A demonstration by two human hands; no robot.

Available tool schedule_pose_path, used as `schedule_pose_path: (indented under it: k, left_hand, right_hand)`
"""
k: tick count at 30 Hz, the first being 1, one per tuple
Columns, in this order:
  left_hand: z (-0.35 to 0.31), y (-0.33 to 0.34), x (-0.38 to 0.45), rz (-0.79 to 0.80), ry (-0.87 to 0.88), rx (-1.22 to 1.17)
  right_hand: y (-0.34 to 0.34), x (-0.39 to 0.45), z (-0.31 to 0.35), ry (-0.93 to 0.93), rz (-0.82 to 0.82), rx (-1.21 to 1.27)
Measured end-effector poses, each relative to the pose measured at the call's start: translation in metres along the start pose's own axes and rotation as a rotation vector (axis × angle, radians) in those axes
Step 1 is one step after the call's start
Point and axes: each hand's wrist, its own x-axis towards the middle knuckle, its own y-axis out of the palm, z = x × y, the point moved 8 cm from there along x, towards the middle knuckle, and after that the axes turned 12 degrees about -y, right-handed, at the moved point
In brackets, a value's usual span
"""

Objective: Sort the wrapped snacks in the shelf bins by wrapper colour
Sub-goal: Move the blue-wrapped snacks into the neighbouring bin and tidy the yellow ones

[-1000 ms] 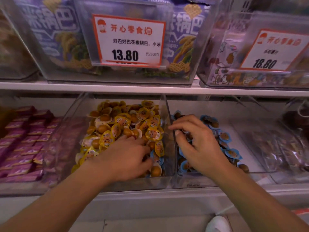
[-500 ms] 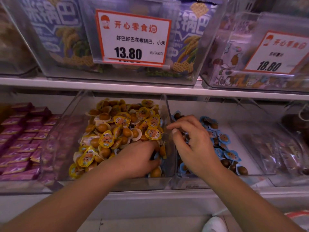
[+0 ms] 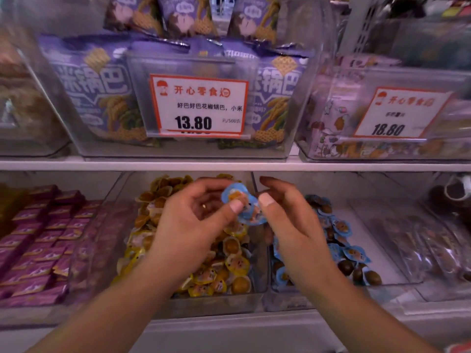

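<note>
**Blue-wrapped snacks held above the wall between two bins**

On the lower shelf stand clear plastic bins side by side. The middle bin [image 3: 257, 296] is filled with small round cups with yellow foil lids [image 3: 224, 266]. The bin to its right [image 3: 407, 281] holds similar cups with blue lids [image 3: 344, 240], some turned over so that the brown content shows; part of its white floor is bare. At the far left lie flat purple packets [image 3: 38, 240] in tight rows. On the far right is a bin with long dark packets in clear wrap, blurred. A white shelf edge [image 3: 102, 165] runs above the bins. On the upper shelf, a tall clear bin holds purple bags [image 3: 86, 80] with printed corn and waffle shapes, and a white price card with red border [image 3: 198, 105] reads 13.80. A second card [image 3: 397, 113] reads 18.80.

Both forearms come in from below and cover the front part of the two middle bins.

The left hand [image 3: 193, 220] is half curled and pinches a small bunch of blue-lidded cups [image 3: 244, 205] between thumb and fingers. The bunch is in the air, above the wall between the yellow bin and the blue bin. The right hand [image 3: 288, 220] has loosely bent fingers; its thumb touches the right edge of the bunch. I cannot tell if it grips it.

The lids look thin and glossy, with a small cartoon print.
</note>
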Motion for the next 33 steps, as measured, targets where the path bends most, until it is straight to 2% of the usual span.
schedule_pose_path:
  k: [2,4,5,6,8,10,13,16,21,25,29,33]
  left_hand:
    - [-0.012,0.016,-0.011,-0.009,0.187,0.238]
    - [-0.013,0.028,-0.018,-0.029,0.337,0.502]
    - [-0.007,0.030,-0.017,-0.023,0.354,0.575]
    - [0.003,0.028,-0.013,-0.004,0.310,0.604]
    - [0.032,0.022,-0.001,0.081,0.069,0.532]
    - [0.066,0.026,0.006,0.244,-0.115,0.556]
    - [0.105,0.038,0.009,0.424,-0.079,1.139]
    - [0.115,0.041,0.017,0.375,0.019,1.471]
    - [0.110,0.037,0.024,0.340,0.101,1.586]
    - [0.109,0.027,0.031,0.342,0.055,1.717]
    - [0.120,0.036,0.024,0.415,0.025,1.709]
    - [0.124,0.040,0.023,0.422,0.025,1.618]
  right_hand:
    - [0.012,-0.005,-0.009,0.181,0.024,0.193]
    - [0.012,-0.007,-0.016,0.268,0.036,0.157]
    - [0.004,-0.006,-0.019,0.279,0.006,0.097]
    - [-0.007,-0.004,-0.023,0.279,-0.044,0.049]
    - [-0.033,0.001,-0.031,0.263,-0.127,0.000]
    - [-0.053,0.005,-0.040,0.273,-0.138,-0.045]
    - [-0.066,0.004,-0.056,0.319,-0.043,-0.201]
    - [-0.067,0.003,-0.063,0.296,0.034,-0.364]
    - [-0.060,0.007,-0.056,0.238,0.078,-0.382]
    - [-0.057,0.006,-0.058,0.232,0.112,-0.392]
    - [-0.055,-0.002,-0.068,0.259,0.159,-0.396]
    - [-0.053,-0.003,-0.075,0.282,0.166,-0.380]
